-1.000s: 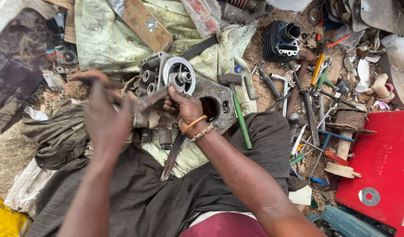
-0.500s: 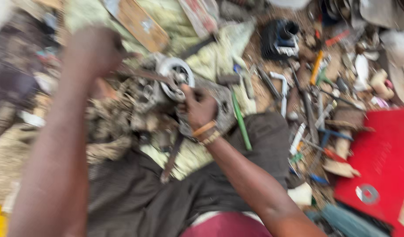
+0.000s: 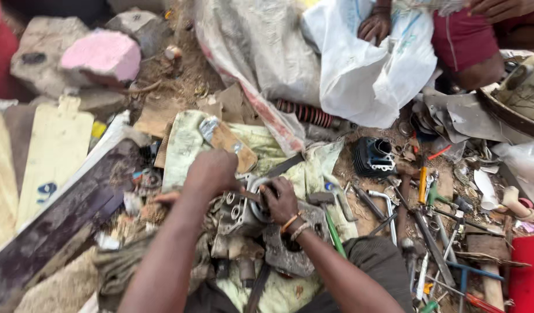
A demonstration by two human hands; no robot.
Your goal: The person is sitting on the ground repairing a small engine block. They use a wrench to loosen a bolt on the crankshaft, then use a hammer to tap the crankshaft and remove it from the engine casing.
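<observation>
A grimy grey metal engine casing [image 3: 238, 217] lies on a pale cloth [image 3: 188, 145] on the ground in front of me. My left hand [image 3: 212, 171] is closed above its left side around a thin tool whose tan handle end [image 3: 162, 197] sticks out to the left. The tool's tip is hidden between my hands. My right hand [image 3: 281, 200], with bangles at the wrist, grips the round silver part [image 3: 256, 200] on top of the casing. A second dark casing piece [image 3: 290, 252] lies just under my right forearm.
A black finned cylinder [image 3: 374, 156], a red coil spring [image 3: 307, 113] and a green-handled hammer [image 3: 335, 232] lie nearby. Several wrenches and screwdrivers [image 3: 423, 203] are scattered on the right by a red box [image 3: 528, 272]. Another person's hand [image 3: 376, 26] rests on a white sack. Stones [image 3: 101, 55] stand at the far left.
My left arm swung up and came back down onto the casing. My right hand stayed on the round part. The view has tilted up, showing more ground beyond.
</observation>
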